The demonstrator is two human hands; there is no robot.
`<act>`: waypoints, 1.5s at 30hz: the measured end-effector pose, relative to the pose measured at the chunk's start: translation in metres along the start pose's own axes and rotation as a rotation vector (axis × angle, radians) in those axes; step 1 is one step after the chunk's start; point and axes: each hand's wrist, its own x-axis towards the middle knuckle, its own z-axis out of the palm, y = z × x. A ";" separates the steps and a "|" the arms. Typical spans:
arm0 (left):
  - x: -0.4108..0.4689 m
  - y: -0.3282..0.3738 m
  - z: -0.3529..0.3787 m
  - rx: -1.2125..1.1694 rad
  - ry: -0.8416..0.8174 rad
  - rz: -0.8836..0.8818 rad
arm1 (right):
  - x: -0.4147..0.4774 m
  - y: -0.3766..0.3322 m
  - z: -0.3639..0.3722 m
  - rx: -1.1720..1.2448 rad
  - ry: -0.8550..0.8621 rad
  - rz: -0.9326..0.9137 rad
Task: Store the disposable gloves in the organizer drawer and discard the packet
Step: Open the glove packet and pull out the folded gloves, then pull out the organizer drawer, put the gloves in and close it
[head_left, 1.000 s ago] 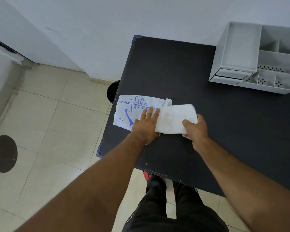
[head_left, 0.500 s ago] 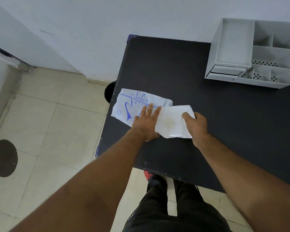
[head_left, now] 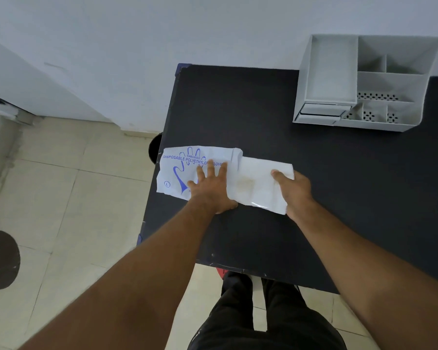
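Note:
A white packet [head_left: 180, 168] with blue print of a hand lies at the left edge of the black table [head_left: 263, 109]. My left hand [head_left: 211, 188] presses flat on the packet's right part, fingers spread. A stack of translucent white gloves [head_left: 258, 188] sticks out of the packet's right end. My right hand [head_left: 295, 192] grips the stack's right end, thumb on top. The grey organizer [head_left: 364, 82] stands at the far right of the table, its small drawer [head_left: 321, 111] at the lower left front looking closed.
A white wall runs behind the table. A dark round object [head_left: 155, 147] sits on the floor just past the table's left edge. Beige tiles with a dark round patch [head_left: 0, 258] lie to the left. My legs stand below the table's near edge.
My right hand has pulled the glove stack to the right, so more of it shows outside the packet. My left hand keeps pressing the packet down.

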 end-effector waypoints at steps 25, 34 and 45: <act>-0.029 0.085 -0.053 -1.251 -0.019 0.277 | -0.036 -0.076 -0.046 0.659 -0.191 0.035; -0.026 0.124 -0.070 -1.874 -0.305 0.147 | -0.040 -0.089 -0.060 0.311 -0.049 -0.199; 0.003 0.139 -0.109 -1.629 0.247 -0.153 | 0.007 -0.123 -0.083 -0.013 -0.078 -0.148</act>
